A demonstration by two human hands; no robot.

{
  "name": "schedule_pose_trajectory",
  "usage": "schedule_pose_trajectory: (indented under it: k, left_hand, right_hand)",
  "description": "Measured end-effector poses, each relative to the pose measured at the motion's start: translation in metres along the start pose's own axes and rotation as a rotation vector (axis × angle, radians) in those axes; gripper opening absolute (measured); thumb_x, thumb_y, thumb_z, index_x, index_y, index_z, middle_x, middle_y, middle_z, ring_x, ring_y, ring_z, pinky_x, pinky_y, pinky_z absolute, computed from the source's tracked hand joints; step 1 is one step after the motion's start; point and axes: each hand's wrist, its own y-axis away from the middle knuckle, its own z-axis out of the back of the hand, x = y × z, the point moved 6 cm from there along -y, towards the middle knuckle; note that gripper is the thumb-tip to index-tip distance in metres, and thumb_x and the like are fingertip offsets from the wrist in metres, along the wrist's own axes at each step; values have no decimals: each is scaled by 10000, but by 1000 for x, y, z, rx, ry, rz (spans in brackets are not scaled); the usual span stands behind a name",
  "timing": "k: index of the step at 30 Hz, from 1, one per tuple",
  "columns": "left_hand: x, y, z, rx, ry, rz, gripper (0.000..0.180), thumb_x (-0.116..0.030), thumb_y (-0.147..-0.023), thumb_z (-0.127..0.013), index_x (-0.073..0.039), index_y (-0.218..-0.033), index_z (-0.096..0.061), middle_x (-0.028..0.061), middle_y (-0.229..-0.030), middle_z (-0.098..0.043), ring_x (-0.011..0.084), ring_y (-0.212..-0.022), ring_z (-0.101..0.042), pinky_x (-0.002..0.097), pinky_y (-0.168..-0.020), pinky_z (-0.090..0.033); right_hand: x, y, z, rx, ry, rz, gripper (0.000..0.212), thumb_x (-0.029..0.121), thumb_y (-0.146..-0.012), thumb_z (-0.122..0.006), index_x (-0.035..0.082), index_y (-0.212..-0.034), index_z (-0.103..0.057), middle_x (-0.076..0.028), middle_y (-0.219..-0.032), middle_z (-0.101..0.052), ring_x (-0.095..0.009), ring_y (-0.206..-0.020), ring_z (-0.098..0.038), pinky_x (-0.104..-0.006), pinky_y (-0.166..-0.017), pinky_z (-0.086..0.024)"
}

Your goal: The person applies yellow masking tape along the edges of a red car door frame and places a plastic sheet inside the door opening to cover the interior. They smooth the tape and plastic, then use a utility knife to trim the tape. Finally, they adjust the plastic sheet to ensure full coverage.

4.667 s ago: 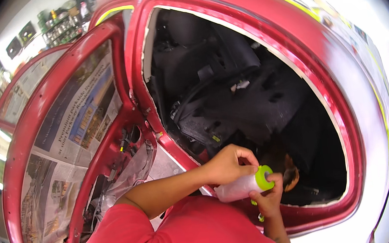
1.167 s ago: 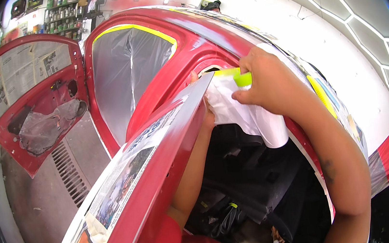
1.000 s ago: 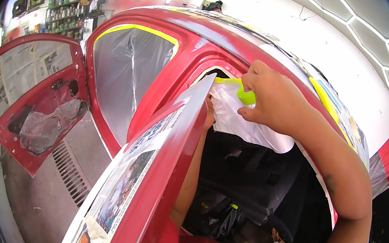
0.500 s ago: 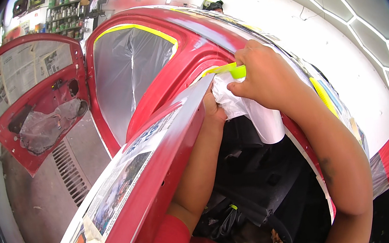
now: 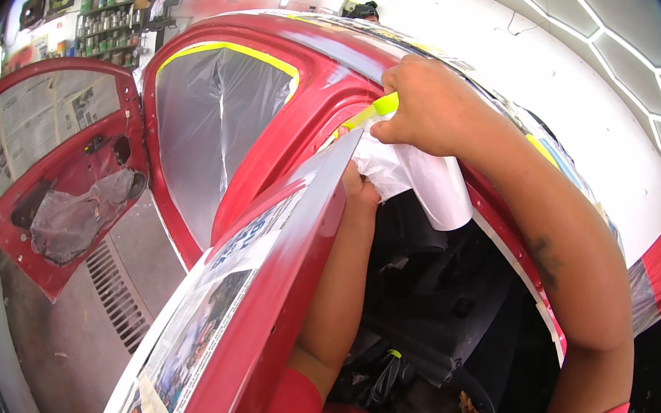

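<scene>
My right hand [image 5: 434,111] is closed around a roll of pre-taped masking film [image 5: 440,193] beside the red car's door opening. A strip of yellow-green masking tape [image 5: 386,104] runs from the roll to the upper corner of the red door frame [image 5: 337,123]. White film hangs bunched below the tape. My left hand [image 5: 360,188] reaches up behind the edge of the open front door [image 5: 275,296], close to the film. A fingertip shows at the tape's end; its other fingers are mostly hidden by the door edge.
Another red door [image 5: 46,171], its window papered over, stands open at the left. Grey film edged with yellow tape covers a side window [image 5: 220,113]. The dark car interior [image 5: 434,309] lies below my arms. Shelves of cans [image 5: 106,27] stand at the back.
My right hand has moved slightly left and up with the roll. The left hand has shifted slightly left, and a fingertip now shows at the tape. The view has shifted a little.
</scene>
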Motion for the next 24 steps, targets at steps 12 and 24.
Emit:
schedule_pose_trajectory:
  k: [12,24]
  left_hand:
    - [-2,-18,11,84,14,-40,437,-333,-1161,-436,-3,-1428,-543,208,-1389,-663,378,-1267,-666,568,-1105,-520]
    - [4,-20,8,74,110,-47,419,-330,-1153,-453,-1,-1397,-541,210,-1349,-675,374,-1221,-687,561,-1068,-546]
  right_hand:
    - [1,-3,-4,-22,2,18,416,286,-764,-832,-56,-986,-752,-272,-1053,-732,-414,-1019,-733,-474,-923,-585]
    - [-1,-6,-6,-9,-15,33,424,290,-757,-831,-62,-978,-745,-280,-1036,-724,-423,-1016,-719,-477,-926,-572]
